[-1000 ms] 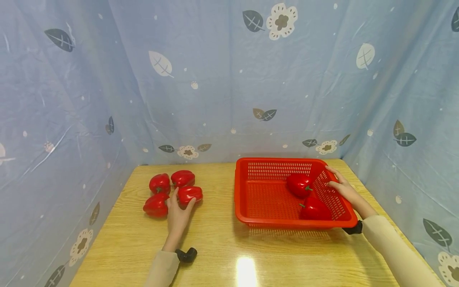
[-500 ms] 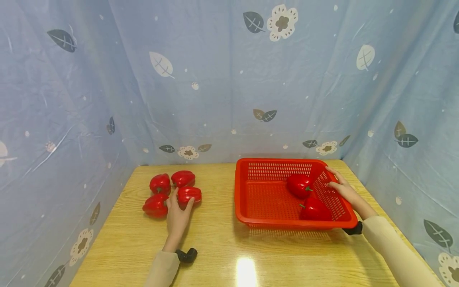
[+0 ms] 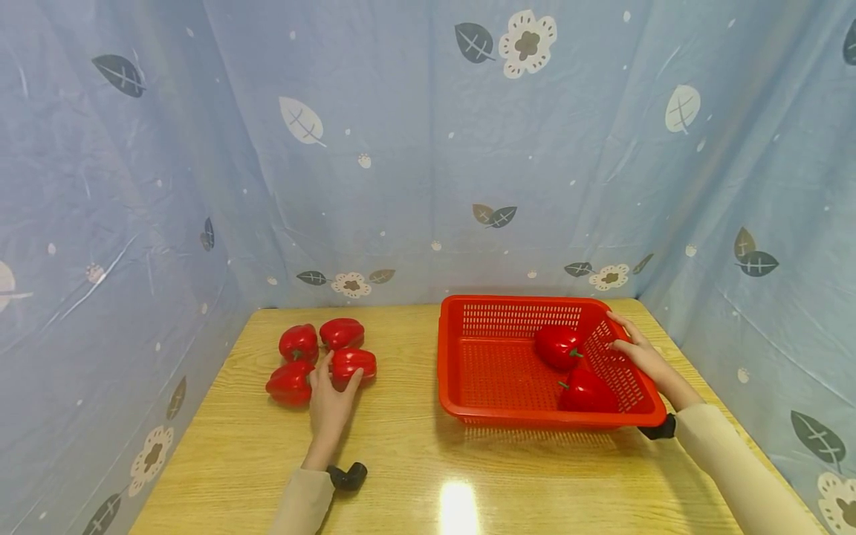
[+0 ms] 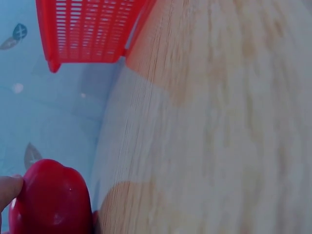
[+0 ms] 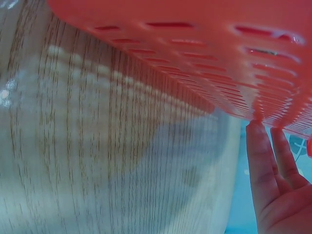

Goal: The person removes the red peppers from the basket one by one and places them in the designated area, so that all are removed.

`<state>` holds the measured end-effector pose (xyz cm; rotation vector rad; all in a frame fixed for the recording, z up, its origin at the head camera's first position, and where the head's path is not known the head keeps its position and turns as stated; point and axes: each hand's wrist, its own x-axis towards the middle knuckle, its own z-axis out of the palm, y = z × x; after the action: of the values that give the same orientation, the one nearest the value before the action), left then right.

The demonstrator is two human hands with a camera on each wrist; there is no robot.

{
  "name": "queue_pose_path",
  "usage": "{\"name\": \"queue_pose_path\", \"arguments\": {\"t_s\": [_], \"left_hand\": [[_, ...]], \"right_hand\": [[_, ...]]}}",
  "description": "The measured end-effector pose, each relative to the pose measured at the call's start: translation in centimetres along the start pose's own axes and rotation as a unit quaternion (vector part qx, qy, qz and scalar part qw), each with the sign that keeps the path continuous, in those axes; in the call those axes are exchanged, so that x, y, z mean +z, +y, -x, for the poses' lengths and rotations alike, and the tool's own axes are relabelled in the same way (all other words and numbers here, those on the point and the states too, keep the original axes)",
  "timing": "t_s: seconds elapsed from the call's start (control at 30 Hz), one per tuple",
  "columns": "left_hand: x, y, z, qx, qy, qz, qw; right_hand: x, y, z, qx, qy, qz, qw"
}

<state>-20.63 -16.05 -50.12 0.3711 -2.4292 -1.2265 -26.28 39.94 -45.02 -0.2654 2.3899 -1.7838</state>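
My left hand (image 3: 329, 401) pinches a glossy red bell pepper (image 3: 354, 361) on the table, with thumb and fingers on opposite sides. In the left wrist view a fingertip presses against this bell pepper's side (image 4: 53, 202). Three more red bell peppers lie close by: one beside the hand (image 3: 290, 383), one behind that (image 3: 298, 343), and one at the back (image 3: 342, 333). At the right, my right hand (image 3: 643, 355) holds the rim of a red plastic basket (image 3: 498, 412). In the right wrist view, straight fingers (image 5: 263, 161) reach up against its slotted outside.
Inside the basket, two red bell peppers with green stems lie toward the right, one farther back (image 3: 556, 346) and one nearer (image 3: 588, 391). Pale wood table (image 3: 401, 461) runs between peppers and basket. A blue patterned curtain (image 3: 374, 193) encloses the back and sides.
The held bell pepper has shifted very slightly left along with the left hand. The right hand and the basket stay in place.
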Motion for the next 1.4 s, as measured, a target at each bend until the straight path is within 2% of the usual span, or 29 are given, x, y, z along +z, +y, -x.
{"name": "queue_pose_path", "arguments": {"t_s": [0.3, 0.63, 1.07, 1.4], "left_hand": [[-0.1, -0.4, -0.4, -0.004, -0.004, 0.014, 0.9999], [-0.2, -0.5, -0.5, -0.005, -0.005, 0.013, 0.9999], [-0.2, -0.2, -0.5, -0.006, 0.006, 0.041, 0.9991], [-0.6, 0.1, -0.7, 0.001, 0.003, 0.053, 0.9986]], "right_hand": [[0.9, -1.9, 0.7, 0.007, -0.002, -0.016, 1.000], [0.1, 0.1, 0.0, -0.003, -0.002, -0.012, 1.000], [0.0, 0.0, 0.1, -0.008, 0.001, -0.015, 1.000], [0.1, -0.2, 0.1, 0.006, -0.001, -0.004, 1.000]]}}
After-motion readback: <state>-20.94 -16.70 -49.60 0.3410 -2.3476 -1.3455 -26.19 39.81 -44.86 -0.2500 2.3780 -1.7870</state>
